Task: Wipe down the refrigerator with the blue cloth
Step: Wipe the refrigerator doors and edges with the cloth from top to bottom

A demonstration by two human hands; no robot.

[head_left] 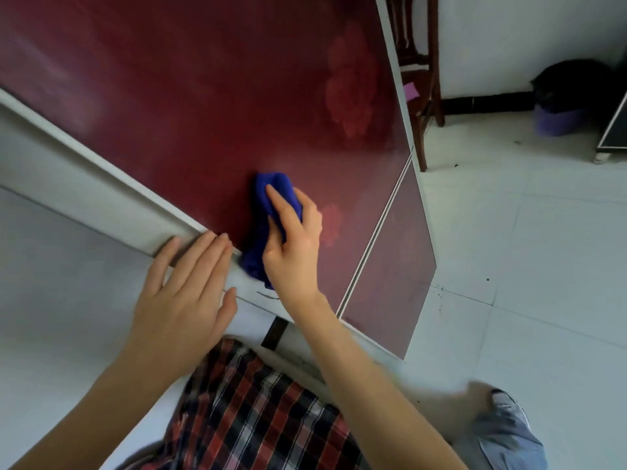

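Two bare hands work at the dark red refrigerator door point(203, 96): the right hand point(295, 245), arm stretched forward, presses the bunched blue cloth point(268, 212) against the glossy panel close to the white trim point(112, 178), its grip closed round the cloth with the index finger laid along the top. The left hand point(183, 300) lies flat just beside it, fingers point(203, 262) straight and together, grip holding nothing, fingertips at the trim's end. A wooden chair point(420, 79) stands on the white tiled floor point(526, 249) beyond.
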